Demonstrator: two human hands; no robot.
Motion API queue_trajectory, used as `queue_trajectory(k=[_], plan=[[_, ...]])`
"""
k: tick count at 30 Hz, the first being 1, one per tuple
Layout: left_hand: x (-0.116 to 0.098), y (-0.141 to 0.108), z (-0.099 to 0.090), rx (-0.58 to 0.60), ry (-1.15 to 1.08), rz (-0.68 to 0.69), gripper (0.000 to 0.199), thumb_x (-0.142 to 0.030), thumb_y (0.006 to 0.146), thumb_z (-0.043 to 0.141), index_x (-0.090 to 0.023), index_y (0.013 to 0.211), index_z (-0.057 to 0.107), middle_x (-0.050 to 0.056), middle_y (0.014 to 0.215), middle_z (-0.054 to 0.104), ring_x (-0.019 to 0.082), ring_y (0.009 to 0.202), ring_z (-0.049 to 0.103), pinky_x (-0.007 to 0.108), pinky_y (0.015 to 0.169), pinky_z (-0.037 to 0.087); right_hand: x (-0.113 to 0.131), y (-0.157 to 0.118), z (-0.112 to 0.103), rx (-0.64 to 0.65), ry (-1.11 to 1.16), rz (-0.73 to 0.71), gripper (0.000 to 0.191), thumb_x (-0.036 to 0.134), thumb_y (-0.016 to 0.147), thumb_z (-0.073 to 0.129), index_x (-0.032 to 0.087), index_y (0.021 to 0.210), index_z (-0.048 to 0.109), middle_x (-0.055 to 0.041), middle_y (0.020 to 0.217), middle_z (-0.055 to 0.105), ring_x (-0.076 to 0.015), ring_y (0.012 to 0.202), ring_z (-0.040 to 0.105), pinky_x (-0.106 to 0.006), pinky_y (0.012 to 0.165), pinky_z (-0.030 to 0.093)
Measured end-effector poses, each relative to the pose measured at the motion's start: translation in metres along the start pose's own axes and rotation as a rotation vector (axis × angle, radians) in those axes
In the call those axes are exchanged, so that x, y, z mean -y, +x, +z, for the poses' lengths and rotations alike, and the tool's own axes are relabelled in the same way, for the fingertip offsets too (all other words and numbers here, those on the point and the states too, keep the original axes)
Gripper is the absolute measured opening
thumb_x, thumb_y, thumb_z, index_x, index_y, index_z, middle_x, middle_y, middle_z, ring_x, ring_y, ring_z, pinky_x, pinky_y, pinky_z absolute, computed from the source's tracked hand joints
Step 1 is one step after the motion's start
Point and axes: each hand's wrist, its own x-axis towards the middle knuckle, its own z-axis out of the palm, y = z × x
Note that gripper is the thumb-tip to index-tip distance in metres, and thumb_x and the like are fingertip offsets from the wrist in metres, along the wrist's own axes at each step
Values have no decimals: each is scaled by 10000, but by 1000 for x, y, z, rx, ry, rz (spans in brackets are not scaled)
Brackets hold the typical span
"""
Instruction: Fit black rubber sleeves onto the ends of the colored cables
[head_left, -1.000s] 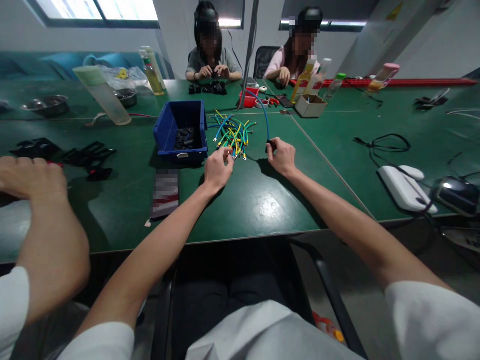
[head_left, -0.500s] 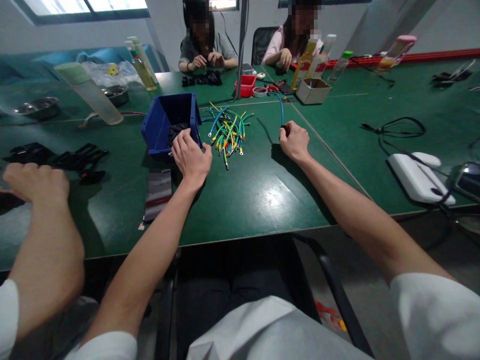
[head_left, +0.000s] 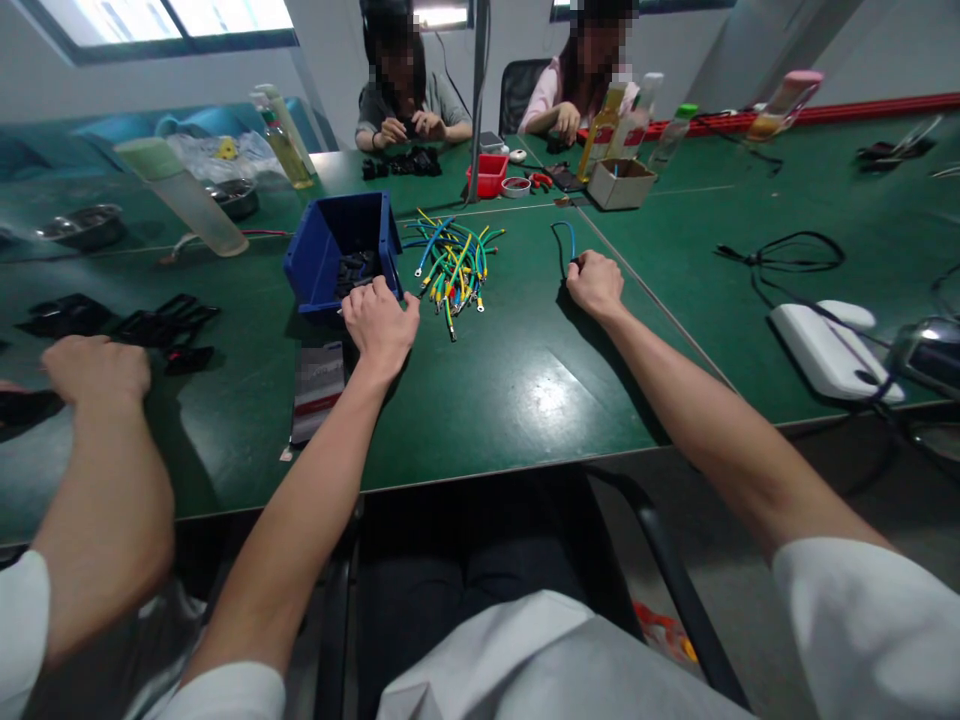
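My right hand (head_left: 597, 284) is closed around one end of a blue wire (head_left: 572, 236), over the right part of the green tabletop. The wire's free part rises from my fingers and curls over to the left. My left hand (head_left: 381, 325) lies at the front right corner of a blue bin (head_left: 341, 225), thumb spread apart and fingers reaching toward the bin's front edge. Small black parts (head_left: 357, 268) lie inside the bin. Beside it, between my hands, is a loose pile of blue, green and yellow wires (head_left: 456, 260) with metal terminals at their ends.
A dark printed packet (head_left: 318, 390) lies near my left forearm. At left, a co-worker's arm (head_left: 112, 470) reaches among black parts (head_left: 161, 322). Two people sit opposite. Farther back stand a red tray (head_left: 489, 176), a cardboard box (head_left: 621, 186) and bottles; a white device (head_left: 836, 350) with cables is at right.
My right hand has shifted slightly right and down with the blue wire, which now bends lower toward the left. The co-worker's hand at left has moved a little right. My left hand stays at the bin.
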Motion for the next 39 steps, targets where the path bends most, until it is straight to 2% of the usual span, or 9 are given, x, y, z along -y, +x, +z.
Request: queue_trajectory(k=[3, 10, 16, 21, 27, 39], plan=[[4, 2, 2, 12, 34, -1, 478, -401, 868, 381, -74, 1114, 629, 215, 1116, 647, 367, 1160, 520, 504, 1015, 359, -3, 2, 1, 5, 2, 5, 337, 351, 915, 440, 135, 1058, 656, -219, 1044, 676, -356, 1018, 630, -487, 863, 479], [7, 8, 0, 51, 70, 11, 537, -456, 859, 366, -63, 1082, 655, 231, 1105, 661, 390, 1162, 509, 532, 1003, 342, -12, 7, 8, -99, 76, -21, 319, 358, 863, 507, 130, 980, 697, -227, 950, 691, -362, 956, 642, -512, 814, 496], [5, 11, -4, 125, 84, 18, 580, -488, 862, 334, -64, 1048, 683, 246, 1067, 672, 393, 1117, 533, 554, 1004, 315, -16, 11, 13, -113, 139, -51, 345, 373, 864, 496, 106, 939, 702, -246, 922, 683, -366, 961, 633, -540, 860, 468], [6, 15, -3, 122, 106, -4, 604, -514, 859, 319, -77, 1018, 704, 237, 1030, 685, 378, 1089, 548, 535, 986, 328, -18, 13, 12, -106, 143, -68, 315, 344, 863, 509, 97, 889, 702, -256, 914, 682, -356, 956, 634, -537, 883, 463], [8, 16, 1, 111, 137, 2, 603, -500, 868, 309, -70, 1012, 707, 238, 1002, 690, 375, 1063, 557, 525, 962, 346, -22, 15, 11, -50, 135, -48, 289, 310, 862, 541, 86, 935, 708, -244, 937, 672, -355, 1004, 625, -542, 902, 450], [8, 15, 4, 69, 139, 9, 554, -467, 869, 344, -55, 1010, 687, 247, 1008, 681, 375, 1048, 572, 527, 974, 348, -25, 18, 17, -44, 158, -64, 304, 314, 836, 574, 96, 984, 726, -239, 955, 684, -356, 981, 640, -535, 864, 468]])
